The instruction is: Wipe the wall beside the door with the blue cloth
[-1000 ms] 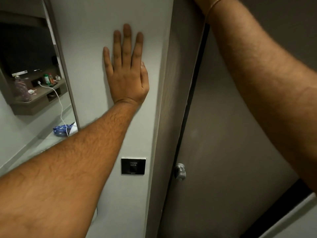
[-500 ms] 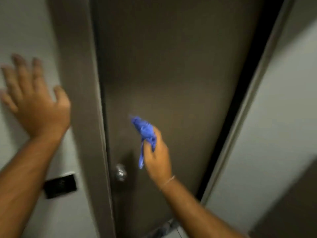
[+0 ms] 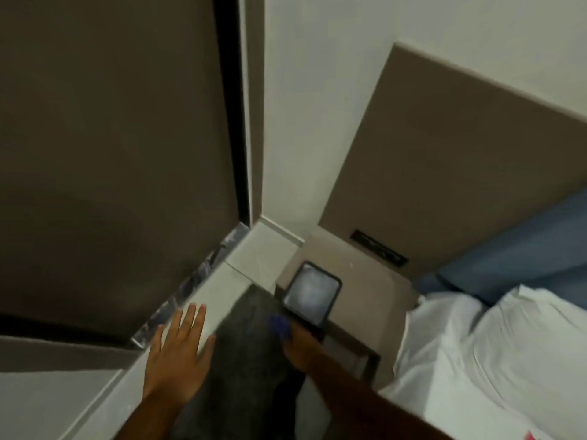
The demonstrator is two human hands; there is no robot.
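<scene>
1. Door (image 3: 111, 154) fills the left side: dark brown, shut, with a black gap along its right edge.
2. Frame (image 3: 254, 106) runs down just right of that gap. A marbled threshold strip (image 3: 203, 274) lies along the door's foot.
3. My left hand (image 3: 178, 357) is low and left of centre, back to the camera, fully open, fingers spread and pointing up toward the threshold. It holds nothing. It sits over the pale floor (image 3: 222, 290) near the strip; can't tell whether it touches anything.
4. Dark grey fabric (image 3: 251, 344) lies between my two hands; blurred, can't tell what it is.
5. My right hand (image 3: 300, 344) is just right of that, curled closed around the cloth (image 3: 280, 325). Only a small blue bunch pokes out above the fist. Motion blur hides the finger detail.
6. Cloth is down low, well apart from the wall (image 3: 317, 106), not touching it. The wall is the white strip right of the frame, running up above the nightstand (image 3: 359, 281).
7. A phone (image 3: 313, 292) lies on the nightstand's near left corner, screen up, just above my right fist.
8. A brown headboard panel (image 3: 460, 169) stands behind the nightstand, with a dark switch plate (image 3: 378, 247) near its lower edge.
9. Far right: a blue pillow (image 3: 524, 249) against the panel, white bedding (image 3: 492, 344) below it.
</scene>
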